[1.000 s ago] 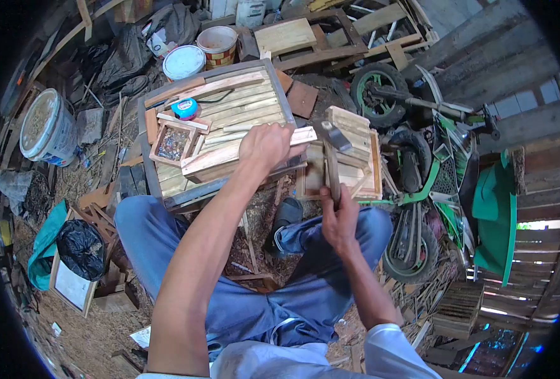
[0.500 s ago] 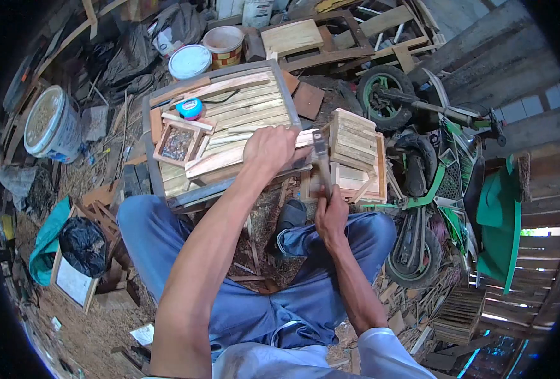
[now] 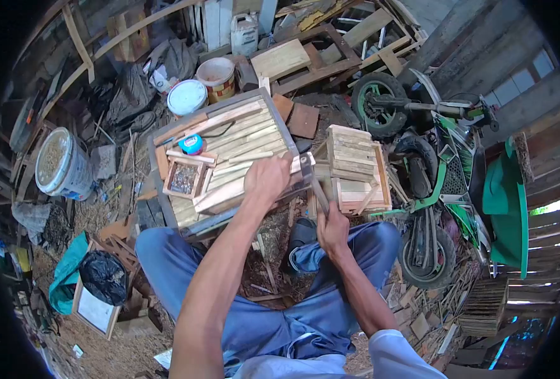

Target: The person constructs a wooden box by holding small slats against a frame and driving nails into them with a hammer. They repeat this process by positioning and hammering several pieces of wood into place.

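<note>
Having dropped, hammer (image 3: 313,180) now meets wood piece (image 3: 248,186).

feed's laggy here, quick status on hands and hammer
Left hand pressing the wood strip on the bench. Right hand gripping the hammer, head at strip's end. Nothing between.

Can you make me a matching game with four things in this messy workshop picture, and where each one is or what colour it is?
Things:
1. wooden-handled hammer
2. long pale wooden strip
3. round blue tape measure
4. small motorbike

Matches:
A. green and white, far right
B. held in the right hand
C. pressed down by the left hand
D. lying on the slatted wooden bench top

Pairs: 1-B, 2-C, 3-D, 4-A
</note>
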`<state>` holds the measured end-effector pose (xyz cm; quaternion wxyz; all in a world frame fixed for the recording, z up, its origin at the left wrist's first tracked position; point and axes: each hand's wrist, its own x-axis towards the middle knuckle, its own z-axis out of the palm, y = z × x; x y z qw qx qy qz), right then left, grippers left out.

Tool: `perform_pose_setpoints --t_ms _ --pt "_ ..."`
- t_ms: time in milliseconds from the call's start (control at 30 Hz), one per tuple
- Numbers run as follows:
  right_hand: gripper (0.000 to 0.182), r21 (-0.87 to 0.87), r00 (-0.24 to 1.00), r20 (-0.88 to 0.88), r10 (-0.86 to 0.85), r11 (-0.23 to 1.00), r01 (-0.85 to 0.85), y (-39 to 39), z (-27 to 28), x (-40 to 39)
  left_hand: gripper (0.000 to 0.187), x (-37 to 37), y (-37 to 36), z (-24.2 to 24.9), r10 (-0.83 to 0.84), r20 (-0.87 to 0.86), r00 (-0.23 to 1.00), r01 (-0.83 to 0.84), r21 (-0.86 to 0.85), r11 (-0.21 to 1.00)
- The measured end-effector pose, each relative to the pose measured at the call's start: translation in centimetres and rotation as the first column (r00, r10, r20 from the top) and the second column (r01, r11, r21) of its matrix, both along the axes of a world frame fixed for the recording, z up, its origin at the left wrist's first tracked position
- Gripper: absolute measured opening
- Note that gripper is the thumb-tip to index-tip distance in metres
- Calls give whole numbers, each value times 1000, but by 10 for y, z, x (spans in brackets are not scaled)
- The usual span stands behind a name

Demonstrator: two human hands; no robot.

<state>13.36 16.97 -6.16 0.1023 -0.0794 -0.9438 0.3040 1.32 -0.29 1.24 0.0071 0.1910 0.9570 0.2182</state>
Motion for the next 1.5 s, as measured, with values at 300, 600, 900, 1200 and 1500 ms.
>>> perform_pose_setpoints --t_ms 300,600,900,1200,1500 --pt "17 -3 991 -118 59 998 -60 3 10 9 26 -3 2 -7 -9 -20 1000 8 -51 999" --pt "19 -70 971 -204 120 988 -137 5 6 10 25 0 2 -3 1 -3 1000 -2 -55 998" --pt "10 -59 990 -128 57 996 -65 3 7 7 28 -1 2 -7 -11 -34 999 9 -62 998" --pt "15 48 999 -46 -9 999 11 6 15 1 31 -2 0 -5 -8 -23 1000 7 -16 1000" --pt "14 -56 1000 5 26 998 -25 8 23 -4 44 -6 1 -4 -7 -55 998 6 -15 1000"
